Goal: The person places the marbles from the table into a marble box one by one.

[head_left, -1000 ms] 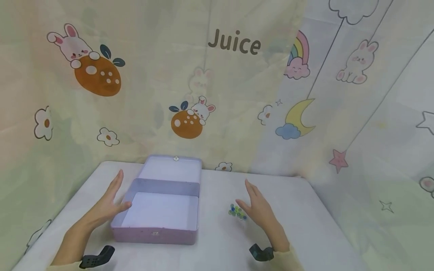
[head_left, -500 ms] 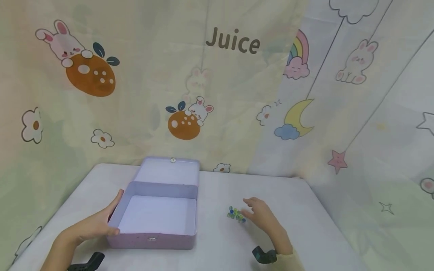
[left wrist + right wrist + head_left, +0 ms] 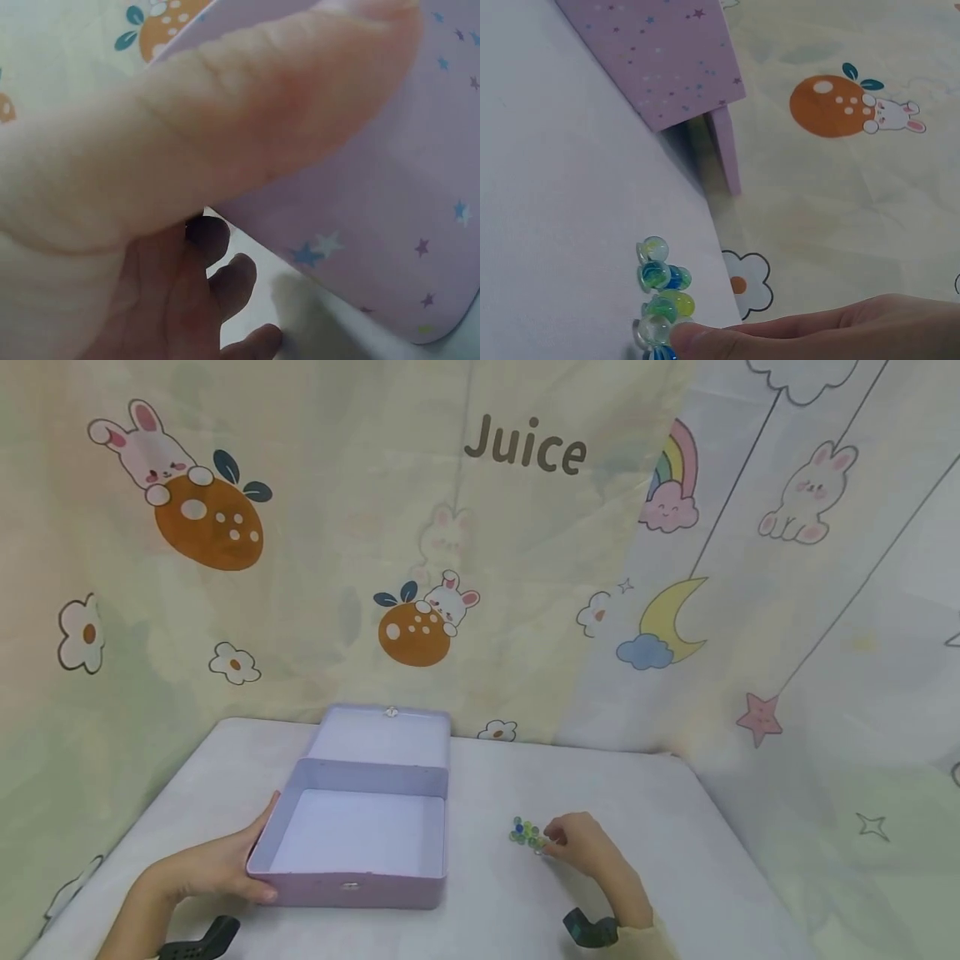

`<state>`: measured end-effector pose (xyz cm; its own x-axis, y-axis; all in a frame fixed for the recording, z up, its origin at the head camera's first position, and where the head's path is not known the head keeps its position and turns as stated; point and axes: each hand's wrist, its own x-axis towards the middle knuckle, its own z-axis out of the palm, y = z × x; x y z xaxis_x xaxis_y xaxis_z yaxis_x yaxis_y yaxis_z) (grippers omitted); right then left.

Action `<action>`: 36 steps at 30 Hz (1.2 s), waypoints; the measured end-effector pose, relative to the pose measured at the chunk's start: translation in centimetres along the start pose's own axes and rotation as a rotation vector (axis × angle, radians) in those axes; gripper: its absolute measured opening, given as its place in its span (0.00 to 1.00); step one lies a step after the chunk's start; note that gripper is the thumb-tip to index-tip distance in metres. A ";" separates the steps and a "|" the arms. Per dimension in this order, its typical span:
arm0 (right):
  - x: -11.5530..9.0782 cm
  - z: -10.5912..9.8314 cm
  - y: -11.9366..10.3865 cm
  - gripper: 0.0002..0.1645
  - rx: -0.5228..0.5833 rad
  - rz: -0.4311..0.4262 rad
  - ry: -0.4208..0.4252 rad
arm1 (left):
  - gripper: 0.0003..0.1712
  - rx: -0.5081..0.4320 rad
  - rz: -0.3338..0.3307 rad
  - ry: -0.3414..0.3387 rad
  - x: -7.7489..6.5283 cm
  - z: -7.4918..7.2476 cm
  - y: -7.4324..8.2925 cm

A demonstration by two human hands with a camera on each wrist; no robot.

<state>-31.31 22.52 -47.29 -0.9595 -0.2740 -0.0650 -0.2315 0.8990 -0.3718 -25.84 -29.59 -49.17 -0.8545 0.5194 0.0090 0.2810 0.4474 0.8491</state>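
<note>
A lilac box with a star pattern stands on the left of the white table, its lid tipped back and its inside bare. My left hand holds the box's left front corner, thumb on the front and fingers along the side. In the left wrist view the thumb crosses the starry panel. Right of the box lies a cluster of glass marbles, green, blue and clear. My right hand pinches at the cluster's near right end. Its thumb partly hides a clear marble there.
The white table reaches back to a printed cloth with bunnies, oranges and flowers, which also hangs at both sides. A dark device sits at the right wrist, another at the left.
My left hand has come down from above the box onto its left front corner. My right hand has lowered to the marbles, its fingers drawing together at them.
</note>
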 end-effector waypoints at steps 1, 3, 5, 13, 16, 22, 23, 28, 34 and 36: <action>0.0 0.0 0.1 0.11 -0.001 -0.004 0.000 | 0.76 0.009 0.001 0.003 0.1 0.1 0.1; 0.1 0.1 0.1 0.10 0.000 -0.014 0.003 | 0.76 0.033 -0.003 0.006 0.2 0.3 0.3; 0.2 0.1 0.1 0.10 0.000 -0.017 0.003 | 0.76 0.062 -0.018 0.009 0.4 0.4 0.5; 0.6 0.9 0.2 0.07 -0.006 -0.021 0.006 | 0.75 0.123 -0.049 -0.002 0.5 0.0 1.6; 0.7 1.2 0.2 0.07 -0.020 -0.013 0.009 | 0.75 0.152 -0.064 -0.001 0.5 -0.1 1.8; 0.5 1.5 0.3 0.05 -0.060 0.038 0.021 | 0.74 0.120 -0.057 -0.007 0.9 0.4 1.9; 0.4 1.6 0.4 0.05 -0.061 0.052 0.024 | 0.74 0.112 -0.059 -0.010 1.1 0.5 1.9; 0.3 1.6 0.5 0.05 -0.072 0.061 0.038 | 0.75 0.066 -0.074 -0.007 1.7 1.2 2.0; 0.5 1.4 0.6 0.05 -0.069 0.060 0.017 | 0.75 0.065 -0.097 0.012 1.6 1.6 1.9; 0.6 1.3 0.6 0.05 -0.068 0.060 0.011 | 0.75 0.038 -0.115 -0.002 1.6 1.5 2.0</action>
<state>-31.84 22.43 -48.72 -0.9737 -0.2151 -0.0752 -0.1831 0.9349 -0.3040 -25.98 -26.81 -48.25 -0.8813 0.4641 -0.0883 0.1974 0.5316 0.8237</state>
